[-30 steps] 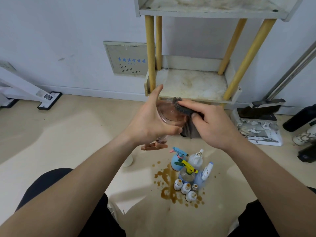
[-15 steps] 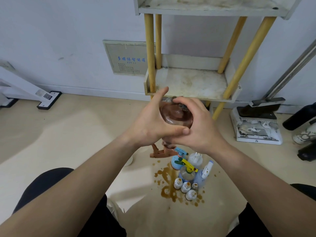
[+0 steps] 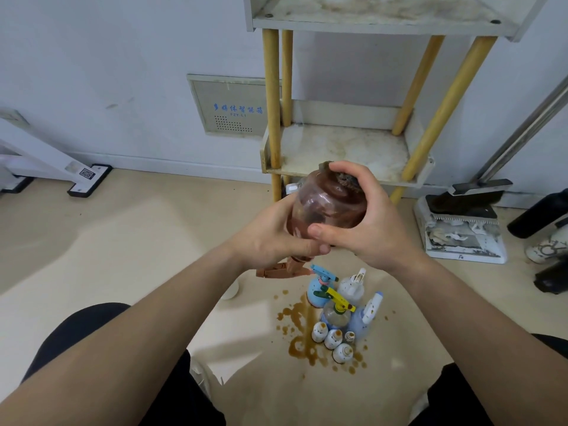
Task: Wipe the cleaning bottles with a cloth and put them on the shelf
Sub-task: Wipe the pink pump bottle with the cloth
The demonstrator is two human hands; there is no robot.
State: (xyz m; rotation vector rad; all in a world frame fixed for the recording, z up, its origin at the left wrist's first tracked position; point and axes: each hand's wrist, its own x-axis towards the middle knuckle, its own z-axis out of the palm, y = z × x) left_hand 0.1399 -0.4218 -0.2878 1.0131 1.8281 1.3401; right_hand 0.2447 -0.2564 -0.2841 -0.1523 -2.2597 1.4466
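Note:
A brown see-through spray bottle (image 3: pixel 325 207) is held upside down, its base toward me and its brown trigger head (image 3: pixel 281 269) pointing down-left. My left hand (image 3: pixel 270 238) grips the bottle's lower body from the left. My right hand (image 3: pixel 365 222) curls over the base and presses a dark grey cloth (image 3: pixel 345 179) onto it; most of the cloth is hidden under the fingers. Just beyond stands the shelf (image 3: pixel 344 149) with yellow posts, its lower board stained and bare.
On the floor below my hands stand several spray bottles (image 3: pixel 338 302) and small white bottles (image 3: pixel 333 341) in a brown spill (image 3: pixel 299 333). A dustpan with brush (image 3: pixel 461 232) lies right of the shelf. Dark bottles (image 3: pixel 541 216) stand at the far right. My knees frame the bottom.
The bottle has tipped so its base faces me. My right hand has moved with the cloth from the bottle's side onto the base, and both hands have risen slightly.

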